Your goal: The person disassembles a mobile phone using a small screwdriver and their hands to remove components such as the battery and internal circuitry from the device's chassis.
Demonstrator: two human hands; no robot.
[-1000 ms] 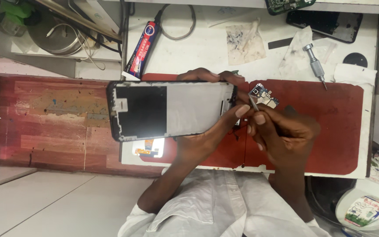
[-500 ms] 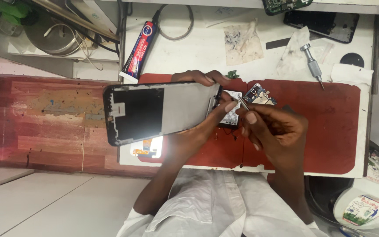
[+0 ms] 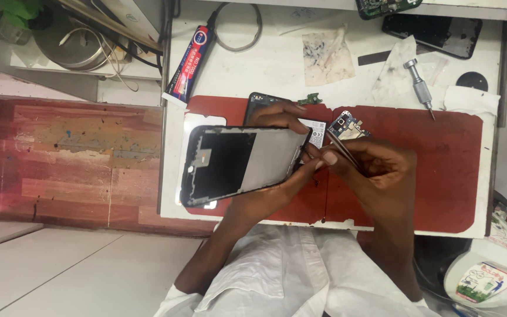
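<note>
While my left hand point(image 3: 277, 176) grips the phone frame point(image 3: 242, 164) by its right end, fingers closed round the edge, the frame sits lifted over the red mat point(image 3: 441, 170), long axis running left-right, tilted a bit. Right hand point(image 3: 377, 170) is pinched shut on thin tweezers point(image 3: 342, 151), tips aimed at the frame's right end, just beside the left fingers. Right hand's nearer that corner. Small circuit board point(image 3: 350, 125) lies on the mat just above, screwdriver point(image 3: 421, 89) on the tabletop point(image 3: 277, 64) well apart.
</note>
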